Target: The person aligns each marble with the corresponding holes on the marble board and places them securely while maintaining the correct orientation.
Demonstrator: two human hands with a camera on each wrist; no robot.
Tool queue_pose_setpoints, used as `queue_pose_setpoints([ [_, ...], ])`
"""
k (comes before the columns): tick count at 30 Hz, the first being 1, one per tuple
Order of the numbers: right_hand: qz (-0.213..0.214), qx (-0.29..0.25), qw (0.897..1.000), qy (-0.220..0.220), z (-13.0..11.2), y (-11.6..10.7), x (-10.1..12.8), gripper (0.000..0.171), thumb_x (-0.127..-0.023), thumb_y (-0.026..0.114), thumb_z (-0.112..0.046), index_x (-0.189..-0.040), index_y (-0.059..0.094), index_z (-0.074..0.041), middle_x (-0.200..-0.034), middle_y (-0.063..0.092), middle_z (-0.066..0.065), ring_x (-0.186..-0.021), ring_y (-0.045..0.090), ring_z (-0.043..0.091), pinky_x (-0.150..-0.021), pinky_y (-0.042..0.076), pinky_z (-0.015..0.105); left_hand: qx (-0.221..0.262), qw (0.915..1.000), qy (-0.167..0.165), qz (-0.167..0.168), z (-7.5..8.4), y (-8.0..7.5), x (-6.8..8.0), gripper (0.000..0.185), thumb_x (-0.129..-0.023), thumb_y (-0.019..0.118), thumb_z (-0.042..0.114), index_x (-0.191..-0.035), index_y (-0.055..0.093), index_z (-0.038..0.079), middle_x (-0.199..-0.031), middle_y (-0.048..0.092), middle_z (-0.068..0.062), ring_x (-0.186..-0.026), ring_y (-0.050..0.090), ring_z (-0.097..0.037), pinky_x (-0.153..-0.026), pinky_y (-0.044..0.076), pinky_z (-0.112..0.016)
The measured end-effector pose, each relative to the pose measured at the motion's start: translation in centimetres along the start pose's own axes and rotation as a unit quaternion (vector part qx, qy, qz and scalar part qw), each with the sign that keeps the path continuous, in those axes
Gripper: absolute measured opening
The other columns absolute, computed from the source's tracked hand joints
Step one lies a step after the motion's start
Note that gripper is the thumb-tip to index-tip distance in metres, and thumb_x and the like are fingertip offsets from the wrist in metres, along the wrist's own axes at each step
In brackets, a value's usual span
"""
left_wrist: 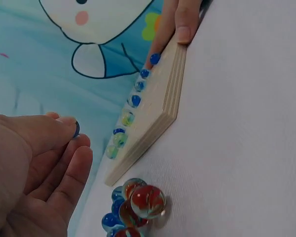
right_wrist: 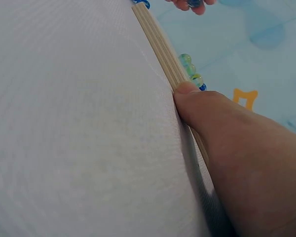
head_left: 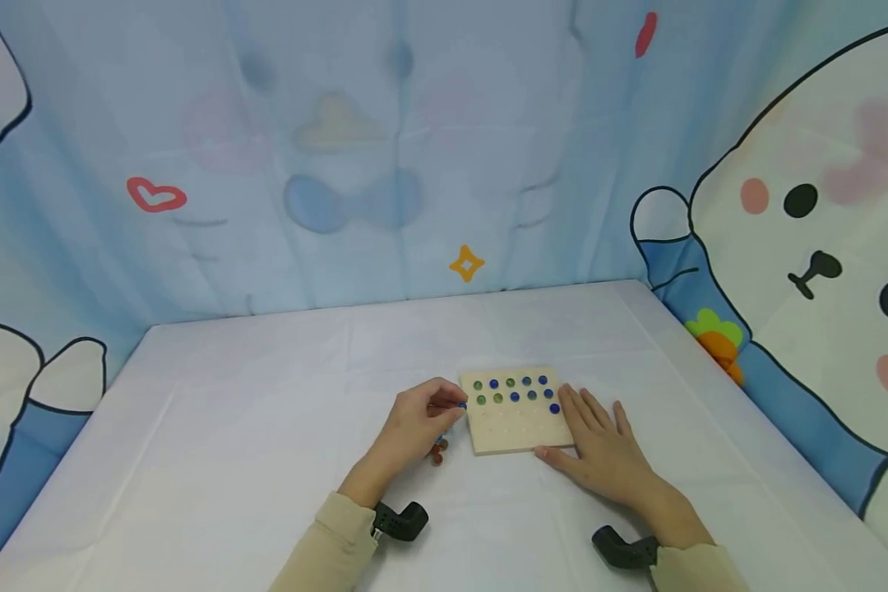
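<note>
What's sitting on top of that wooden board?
Blue and green marbles sit on the wooden board: two rows of five, plus one blue in a third. The right hand covers part of its right edge, hiding what lies beneath.

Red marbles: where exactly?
The red marbles lie bottom centre in the left wrist view, clustered with blue marbles, left of the wooden board in the head view.
</note>
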State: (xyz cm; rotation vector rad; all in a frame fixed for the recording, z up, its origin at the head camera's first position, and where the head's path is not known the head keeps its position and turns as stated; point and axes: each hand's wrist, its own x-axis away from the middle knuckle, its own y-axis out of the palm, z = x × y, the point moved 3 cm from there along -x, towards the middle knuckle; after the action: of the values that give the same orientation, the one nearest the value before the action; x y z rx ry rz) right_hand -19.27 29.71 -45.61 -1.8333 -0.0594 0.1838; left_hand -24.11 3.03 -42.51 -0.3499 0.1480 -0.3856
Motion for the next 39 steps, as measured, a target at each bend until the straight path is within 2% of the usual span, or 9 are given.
queue_pose_setpoints([
  [4, -0.003, 0.005, 1.000, 0.002, -0.1, 0.2, -0.1, 0.107, -0.087, 0.054, -0.071, -0.156, 0.018, 0.003, -0.162, 0.020, 0.024, -0.150, 0.015, 0.045, -0.116, 0.000, 0.070, -0.006, 0.9999, 0.014, -0.005, 0.4, 0.7, -0.4, 0.014, -0.095, 0.067, 0.015, -0.109, 0.067, 0.017, -0.106, 0.069, 0.002, -0.089, 0.065, -0.013, -0.064, 0.054, -0.023],
  [7, -0.006, 0.011, 1.000, 0.004, 0.0, 0.3, -0.1, 0.107, -0.086, 0.054, -0.072, -0.156, 0.018, 0.002, -0.162, 0.020, 0.024, -0.150, 0.015, 0.044, -0.116, 0.000, 0.070, -0.023, 0.9992, 0.031, -0.003, 0.7, 1.3, -0.7, 0.014, -0.094, 0.067, 0.014, -0.108, 0.067, 0.016, -0.106, 0.070, 0.003, -0.092, 0.066, -0.009, -0.077, 0.054, -0.020],
  [10, -0.008, 0.010, 1.000, 0.005, 0.0, 0.2, -0.1, 0.107, -0.086, 0.054, -0.071, -0.156, 0.018, 0.002, -0.162, 0.020, 0.023, -0.150, 0.014, 0.044, -0.116, -0.001, 0.070, -0.026, 0.9988, 0.041, -0.005, 0.9, 1.9, -1.0, 0.014, -0.094, 0.067, 0.012, -0.108, 0.067, 0.016, -0.106, 0.071, 0.002, -0.094, 0.066, -0.008, -0.083, 0.054, -0.020],
  [17, -0.007, 0.004, 1.000, 0.002, 0.0, 0.0, 0.0, 0.106, -0.087, 0.054, -0.071, -0.156, 0.018, 0.002, -0.162, 0.020, 0.023, -0.150, 0.015, 0.044, -0.116, 0.000, 0.070, -0.026, 0.9980, 0.055, -0.016, 1.6, 3.3, -1.7, 0.014, -0.093, 0.068, 0.011, -0.107, 0.068, 0.013, -0.106, 0.072, -0.001, -0.096, 0.067, -0.011, -0.083, 0.054, -0.018],
  [27, -0.006, 0.012, 1.000, 0.002, 0.1, 0.0, 0.0, 0.106, -0.088, 0.053, -0.071, -0.156, 0.018, 0.002, -0.162, 0.021, 0.023, -0.150, 0.016, 0.043, -0.116, 0.001, 0.070, -0.028, 0.9980, 0.054, -0.018, 2.0, 4.9, -2.5, 0.014, -0.092, 0.070, 0.012, -0.107, 0.069, 0.012, -0.104, 0.072, 0.004, -0.091, 0.065, -0.002, -0.080, 0.053, -0.015],
  [33, -0.007, 0.016, 1.000, 0.003, 0.0, 0.0, 0.0, 0.106, -0.088, 0.053, -0.071, -0.156, 0.018, 0.002, -0.162, 0.021, 0.023, -0.150, 0.016, 0.043, -0.116, 0.001, 0.071, -0.029, 0.9970, 0.069, -0.020, 2.4, 5.7, -3.1, 0.013, -0.093, 0.069, 0.012, -0.106, 0.069, 0.010, -0.103, 0.072, 0.001, -0.090, 0.066, -0.002, -0.080, 0.053, -0.015],
  [39, -0.007, 0.012, 1.000, 0.004, -0.1, 0.0, 0.0, 0.106, -0.087, 0.053, -0.072, -0.156, 0.019, 0.001, -0.162, 0.021, 0.023, -0.150, 0.016, 0.044, -0.115, 0.001, 0.071, -0.036, 0.9969, 0.066, -0.022, 2.8, 6.5, -3.6, 0.012, -0.093, 0.068, 0.012, -0.105, 0.069, 0.012, -0.102, 0.072, 0.001, -0.089, 0.064, -0.001, -0.080, 0.052, -0.014],
])
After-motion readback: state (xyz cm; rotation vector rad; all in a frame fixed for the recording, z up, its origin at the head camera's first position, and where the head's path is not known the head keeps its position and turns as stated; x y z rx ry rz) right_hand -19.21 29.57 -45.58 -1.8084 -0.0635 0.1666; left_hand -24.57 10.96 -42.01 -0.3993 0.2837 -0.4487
